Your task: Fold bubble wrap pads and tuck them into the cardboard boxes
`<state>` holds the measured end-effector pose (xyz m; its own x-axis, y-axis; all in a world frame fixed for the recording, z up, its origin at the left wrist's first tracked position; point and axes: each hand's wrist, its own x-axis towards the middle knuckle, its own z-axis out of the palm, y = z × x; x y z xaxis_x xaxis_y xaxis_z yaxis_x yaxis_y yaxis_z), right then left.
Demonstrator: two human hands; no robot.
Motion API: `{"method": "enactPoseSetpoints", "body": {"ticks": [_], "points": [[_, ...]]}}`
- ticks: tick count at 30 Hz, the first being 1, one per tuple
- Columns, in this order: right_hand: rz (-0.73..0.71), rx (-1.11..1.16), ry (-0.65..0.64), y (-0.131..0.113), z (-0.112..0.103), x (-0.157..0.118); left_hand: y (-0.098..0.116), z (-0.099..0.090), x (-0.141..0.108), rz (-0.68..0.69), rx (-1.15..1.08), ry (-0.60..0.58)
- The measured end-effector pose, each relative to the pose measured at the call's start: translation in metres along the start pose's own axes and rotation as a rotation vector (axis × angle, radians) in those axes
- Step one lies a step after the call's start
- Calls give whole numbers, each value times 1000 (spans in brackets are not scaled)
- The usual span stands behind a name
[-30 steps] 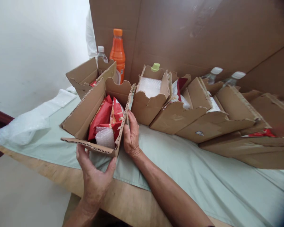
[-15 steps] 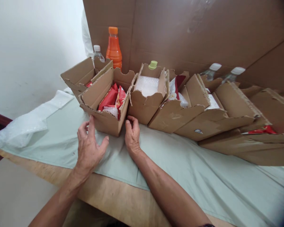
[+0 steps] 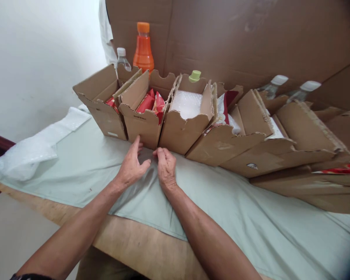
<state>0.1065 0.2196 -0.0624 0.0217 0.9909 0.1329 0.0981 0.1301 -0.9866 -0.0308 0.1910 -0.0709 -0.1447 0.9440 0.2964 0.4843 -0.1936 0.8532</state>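
Observation:
An open cardboard box (image 3: 142, 126) with red packets (image 3: 148, 102) inside stands in the row, between two other boxes. My left hand (image 3: 132, 165) is open at its front, with the fingertips against or very near the lower front wall. At the box's lower right corner, my right hand (image 3: 167, 167) has its fingers curled in, and I see nothing held in it. Just behind that hand is the neighbouring box (image 3: 184, 134), which holds bubble wrap (image 3: 187, 104). On the other side stands a box (image 3: 106, 120) with a bit of red packet showing.
More open boxes (image 3: 221, 146) continue to the right. Behind the row stand an orange bottle (image 3: 143, 50) and clear bottles with white caps (image 3: 279, 80). Loose bubble wrap (image 3: 32, 153) lies at the left on the pale green cloth (image 3: 84, 171). A large cardboard panel (image 3: 210, 35) rises behind.
The box with red packets has moved back and now sits in line with its neighbours. My left hand has shifted right, closer to my right hand, whose fingers are more curled.

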Motion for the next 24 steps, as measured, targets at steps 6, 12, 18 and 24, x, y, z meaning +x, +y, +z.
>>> {"method": "enactPoseSetpoints", "body": {"ticks": [6, 12, 18, 24], "points": [[-9, -3, -33, 0, -1, 0, -5, 4, 2, 57, 105, -39], [-13, -8, -40, 3, -1, 3, 15, -39, 3, 146, 225, 290], [-5, 18, -32, 6, 2, 4, 29, -139, 61, 325, 653, 598], [-13, 112, 52, 10, 3, 10, 40, -181, 93, 447, 996, 206]]}}
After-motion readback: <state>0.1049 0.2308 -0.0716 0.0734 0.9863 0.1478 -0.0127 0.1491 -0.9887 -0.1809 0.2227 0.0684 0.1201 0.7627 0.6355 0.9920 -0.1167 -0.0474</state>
